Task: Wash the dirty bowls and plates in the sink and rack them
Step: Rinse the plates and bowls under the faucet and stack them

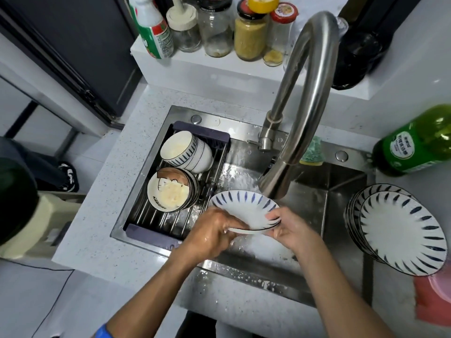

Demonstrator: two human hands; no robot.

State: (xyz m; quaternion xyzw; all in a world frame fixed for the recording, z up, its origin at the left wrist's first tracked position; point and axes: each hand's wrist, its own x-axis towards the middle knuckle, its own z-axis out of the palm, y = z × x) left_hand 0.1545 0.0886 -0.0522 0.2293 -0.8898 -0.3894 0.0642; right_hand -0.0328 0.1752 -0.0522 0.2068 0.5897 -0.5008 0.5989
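A white plate with blue dashes [245, 208] is held tilted over the steel sink [312, 181], just under the faucet spout [268, 186]. My left hand [210, 234] grips its near left rim, wet. My right hand [290, 230] grips its right rim, thumb on the inside. On the dark rack [156, 230] across the sink's left side lie stacked striped bowls [185, 151] on their sides and a second stack of bowls [170, 190], the front one with a brown pattern. A stack of matching plates [400, 230] sits on the counter to the right.
A green bottle [419, 142] lies at the right. A green sponge [312, 152] sits behind the faucet. Jars and bottles [219, 25] line the back ledge. A pink object [434, 296] sits below the plate stack. White counter [102, 215] runs left of the sink.
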